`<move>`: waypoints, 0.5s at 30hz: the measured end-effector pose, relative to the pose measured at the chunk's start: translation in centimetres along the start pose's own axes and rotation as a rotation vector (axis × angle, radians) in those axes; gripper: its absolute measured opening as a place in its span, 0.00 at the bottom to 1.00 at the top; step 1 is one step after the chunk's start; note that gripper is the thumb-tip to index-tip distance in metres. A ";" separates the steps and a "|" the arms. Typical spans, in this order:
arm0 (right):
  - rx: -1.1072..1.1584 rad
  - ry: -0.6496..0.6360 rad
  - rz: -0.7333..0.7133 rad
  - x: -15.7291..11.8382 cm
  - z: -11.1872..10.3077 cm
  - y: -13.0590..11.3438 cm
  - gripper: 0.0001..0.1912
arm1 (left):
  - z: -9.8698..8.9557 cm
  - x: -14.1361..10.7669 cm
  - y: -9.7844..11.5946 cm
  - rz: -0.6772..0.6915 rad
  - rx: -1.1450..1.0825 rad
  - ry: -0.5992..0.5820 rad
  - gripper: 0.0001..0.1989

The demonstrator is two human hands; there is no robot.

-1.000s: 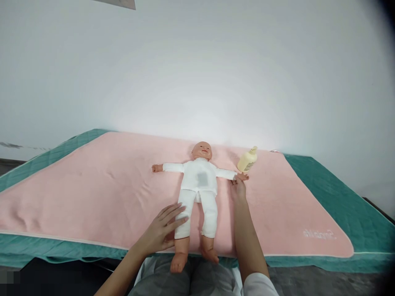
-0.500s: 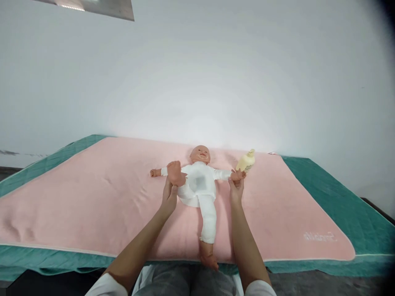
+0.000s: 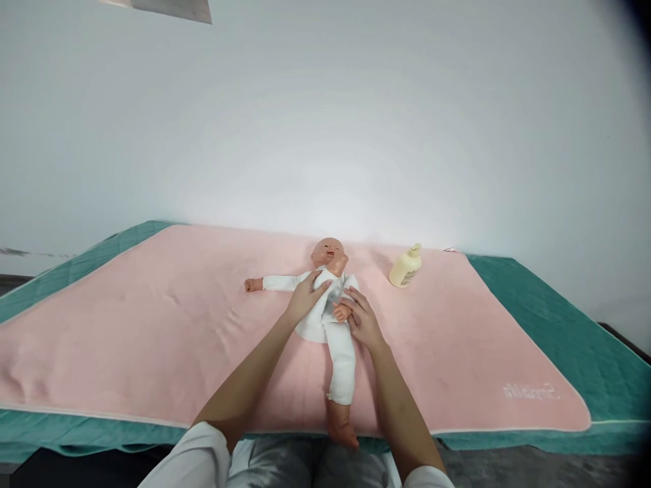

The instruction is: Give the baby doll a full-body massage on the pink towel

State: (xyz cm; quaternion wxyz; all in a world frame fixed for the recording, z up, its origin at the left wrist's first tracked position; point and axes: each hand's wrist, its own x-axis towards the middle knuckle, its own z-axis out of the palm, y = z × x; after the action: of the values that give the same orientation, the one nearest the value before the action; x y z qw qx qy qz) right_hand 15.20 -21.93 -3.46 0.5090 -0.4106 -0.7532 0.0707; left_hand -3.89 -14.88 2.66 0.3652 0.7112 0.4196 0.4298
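A baby doll point(image 3: 340, 359) in white clothes lies on its back, head away from me. My left hand point(image 3: 308, 298) grips one of its legs, bent up over the chest so that the bare foot point(image 3: 336, 262) is by the chin. My right hand point(image 3: 365, 322) holds the doll's arm on the right, folded in across the belly, with the small doll hand point(image 3: 342, 312) showing beside my fingers. The other doll arm point(image 3: 279, 282) stretches out to the left. The second leg points straight toward me, its foot at the bed's front edge.
A pale yellow pump bottle point(image 3: 405, 268) stands to the right of the doll. Beneath is a pink blanket point(image 3: 167, 325) on a green quilted cover point(image 3: 564, 332). A white wall point(image 3: 325, 122) rises behind the bed.
Both hands have moved inward. The raised leg has swung from the left up across the chest to the chin, and the doll's right-side arm has been folded from outstretched to across the belly.
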 end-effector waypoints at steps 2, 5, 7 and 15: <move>-0.022 -0.026 -0.007 0.0 0.0 -0.1 0.27 | 0.1 0.3 -0.1 -0.021 0.033 -0.054 0.23; -0.047 -0.050 -0.003 -0.1 -0.1 -0.1 0.29 | 0.0 0.7 0.1 -0.036 0.059 -0.100 0.23; -0.066 -0.073 -0.004 0.0 -0.2 -0.1 0.29 | 0.0 1.0 0.2 -0.042 0.071 -0.130 0.22; -0.092 -0.115 -0.011 0.2 -0.1 -0.4 0.30 | 0.1 1.5 0.4 -0.084 0.124 -0.174 0.23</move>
State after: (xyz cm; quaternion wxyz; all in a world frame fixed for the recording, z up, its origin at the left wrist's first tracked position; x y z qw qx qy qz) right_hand 15.03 -22.09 -3.01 0.4458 -0.4247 -0.7859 0.0571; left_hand -3.31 -13.70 3.40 0.3733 0.7488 0.4416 0.3239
